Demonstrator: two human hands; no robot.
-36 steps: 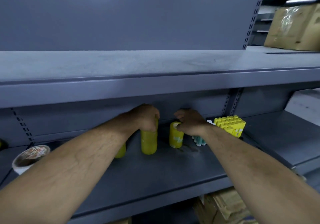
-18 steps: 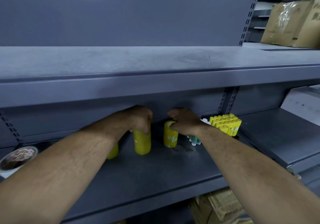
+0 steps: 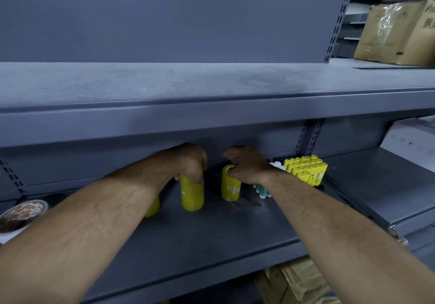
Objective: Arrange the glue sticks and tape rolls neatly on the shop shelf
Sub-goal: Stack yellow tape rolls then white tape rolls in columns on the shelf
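On the middle shelf (image 3: 211,233): gripping an upright yellow tape stack (image 3: 191,196) by its top with the left hand (image 3: 190,162), clutching a second yellow tape stack (image 3: 230,188) with the right hand (image 3: 244,164). Just right, teal glue sticks (image 3: 262,190) beside bundled yellow glue sticks (image 3: 306,169).

yellow cylinders (image 3: 191,196): 3 | yellow glue-stick block (image 3: 306,170): 1 | teal stick bundle (image 3: 262,190): 1 | patterned tape roll (image 3: 21,214): 1

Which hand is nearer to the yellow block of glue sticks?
Right. The right hand grips a yellow tape stack just left of the yellow glue stick block; the left hand grips a second tape stack farther left.
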